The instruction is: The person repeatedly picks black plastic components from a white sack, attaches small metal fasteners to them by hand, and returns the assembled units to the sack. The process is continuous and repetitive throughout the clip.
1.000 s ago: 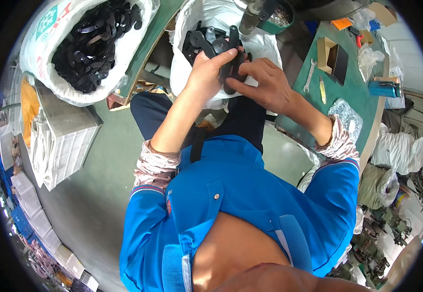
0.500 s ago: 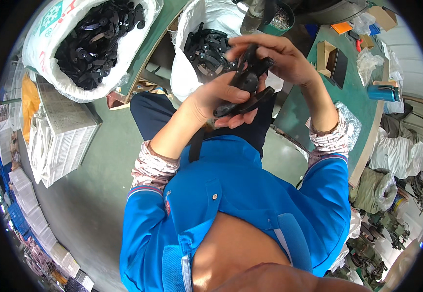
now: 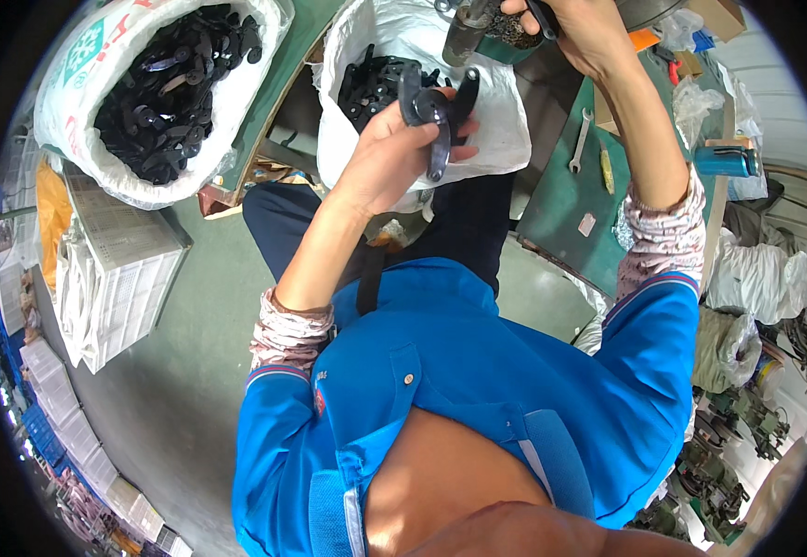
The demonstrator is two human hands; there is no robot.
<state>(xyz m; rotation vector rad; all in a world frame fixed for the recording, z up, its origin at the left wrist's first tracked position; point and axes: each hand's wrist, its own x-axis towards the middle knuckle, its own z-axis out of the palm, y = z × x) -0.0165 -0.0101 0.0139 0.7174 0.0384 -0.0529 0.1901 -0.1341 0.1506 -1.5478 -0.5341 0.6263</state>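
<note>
Some black parts (image 3: pixel 438 111) sit in my left hand (image 3: pixel 392 153), held by its thumb and fingers, over the white bag (image 3: pixel 506 139). From far off, I see my right hand (image 3: pixel 585 32) pinching a black piece (image 3: pixel 542 19) near the green tub (image 3: pixel 507 54).

A white sack (image 3: pixel 57 116) is bearing a green printed panel (image 3: pixel 86 58) with a white snowflake-like sign, and red characters (image 3: pixel 125 25) are standing beside it. A blue jacket (image 3: pixel 459 343) is carrying a red emblem (image 3: pixel 319 401) on its left chest; adjacent lettering (image 3: pixel 321 376) is appearing too small to read.
</note>
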